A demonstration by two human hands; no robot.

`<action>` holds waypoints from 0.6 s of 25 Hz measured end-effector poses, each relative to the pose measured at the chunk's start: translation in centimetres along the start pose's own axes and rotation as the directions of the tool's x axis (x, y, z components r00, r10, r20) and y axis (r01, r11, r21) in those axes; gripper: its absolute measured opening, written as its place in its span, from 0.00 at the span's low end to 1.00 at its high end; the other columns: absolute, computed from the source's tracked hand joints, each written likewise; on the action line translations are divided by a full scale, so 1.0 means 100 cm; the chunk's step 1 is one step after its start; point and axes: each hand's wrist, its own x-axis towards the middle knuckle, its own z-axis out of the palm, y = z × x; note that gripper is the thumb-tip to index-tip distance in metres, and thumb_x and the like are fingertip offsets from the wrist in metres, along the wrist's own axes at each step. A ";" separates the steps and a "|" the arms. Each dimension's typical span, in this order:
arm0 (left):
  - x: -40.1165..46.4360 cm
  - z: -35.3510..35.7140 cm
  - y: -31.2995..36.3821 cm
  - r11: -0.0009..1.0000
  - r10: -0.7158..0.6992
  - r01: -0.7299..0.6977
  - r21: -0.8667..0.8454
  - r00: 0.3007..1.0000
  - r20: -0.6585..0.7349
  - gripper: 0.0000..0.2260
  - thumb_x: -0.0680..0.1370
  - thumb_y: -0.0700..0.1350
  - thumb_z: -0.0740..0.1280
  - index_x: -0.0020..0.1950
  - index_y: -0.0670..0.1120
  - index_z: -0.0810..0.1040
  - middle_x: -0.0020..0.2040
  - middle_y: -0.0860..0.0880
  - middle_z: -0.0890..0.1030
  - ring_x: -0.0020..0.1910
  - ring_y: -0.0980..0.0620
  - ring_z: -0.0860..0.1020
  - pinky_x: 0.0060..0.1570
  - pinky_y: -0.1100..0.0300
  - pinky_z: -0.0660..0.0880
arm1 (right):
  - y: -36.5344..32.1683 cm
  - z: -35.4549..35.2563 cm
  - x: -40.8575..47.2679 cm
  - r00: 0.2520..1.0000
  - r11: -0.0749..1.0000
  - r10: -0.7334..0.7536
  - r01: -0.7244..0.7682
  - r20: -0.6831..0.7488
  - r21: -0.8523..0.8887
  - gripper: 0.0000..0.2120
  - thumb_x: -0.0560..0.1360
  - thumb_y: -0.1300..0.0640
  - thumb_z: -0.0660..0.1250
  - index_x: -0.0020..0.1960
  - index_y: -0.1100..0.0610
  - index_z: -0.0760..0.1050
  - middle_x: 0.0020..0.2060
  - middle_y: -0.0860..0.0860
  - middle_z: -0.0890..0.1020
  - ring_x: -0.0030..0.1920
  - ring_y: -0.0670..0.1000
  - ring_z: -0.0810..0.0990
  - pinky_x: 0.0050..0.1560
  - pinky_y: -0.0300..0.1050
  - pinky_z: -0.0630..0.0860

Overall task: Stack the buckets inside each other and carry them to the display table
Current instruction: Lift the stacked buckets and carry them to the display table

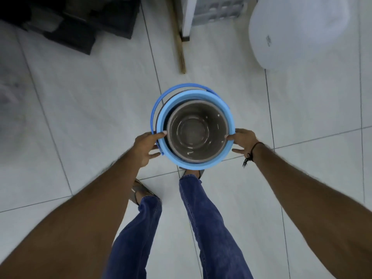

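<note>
A light blue bucket point(203, 165) hangs in front of me above the tiled floor, seen from straight above. A brown bucket point(196, 129) sits nested inside it, its rim just within the blue rim. The blue handle point(156, 106) is folded down around the far left side. My left hand point(146, 148) grips the blue bucket's left rim, thumb over the edge. My right hand point(243, 140) holds the right rim, fingers under it. Both arms reach forward over my legs.
A large white round tub point(306, 31) stands on the floor at the upper right. A wooden stick point(179, 47) and a white furniture leg point(186, 23) lie ahead. Dark boxes point(80, 23) fill the upper left. Pale floor tiles point(90, 109) spread all around.
</note>
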 end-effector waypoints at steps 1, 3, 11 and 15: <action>-0.025 -0.019 0.001 0.999 0.007 -0.007 -0.039 1.000 0.004 0.15 0.70 0.51 0.78 0.53 0.49 0.82 0.51 0.48 0.84 0.50 0.49 0.81 0.52 0.50 0.81 | -0.006 0.008 -0.027 1.000 1.000 -0.016 0.016 0.025 0.010 0.17 0.70 0.63 0.76 0.57 0.55 0.80 0.51 0.54 0.82 0.54 0.53 0.80 0.54 0.52 0.74; -0.090 -0.063 0.008 0.990 0.059 -0.056 -0.129 0.998 0.017 0.13 0.72 0.50 0.76 0.55 0.52 0.82 0.53 0.51 0.84 0.55 0.50 0.80 0.54 0.49 0.78 | -0.026 0.026 -0.099 0.994 0.997 -0.076 0.074 0.072 0.038 0.12 0.69 0.61 0.76 0.52 0.55 0.81 0.48 0.53 0.82 0.48 0.50 0.81 0.52 0.51 0.71; -0.369 -0.237 0.071 0.807 0.475 -0.371 -0.461 0.870 0.132 0.25 0.73 0.47 0.74 0.69 0.61 0.74 0.65 0.50 0.79 0.61 0.44 0.77 0.55 0.34 0.77 | -0.139 0.097 -0.428 0.843 0.865 -0.497 0.499 0.205 0.048 0.20 0.65 0.55 0.79 0.53 0.65 0.84 0.41 0.53 0.86 0.42 0.50 0.83 0.53 0.50 0.77; -0.483 -0.305 0.127 0.691 0.683 -0.561 -0.456 0.712 0.160 0.27 0.73 0.44 0.74 0.70 0.61 0.73 0.64 0.49 0.79 0.62 0.44 0.76 0.58 0.31 0.75 | -0.202 0.121 -0.562 0.702 0.728 -0.681 0.679 0.208 0.091 0.24 0.64 0.50 0.79 0.53 0.67 0.83 0.38 0.54 0.85 0.41 0.53 0.81 0.51 0.52 0.80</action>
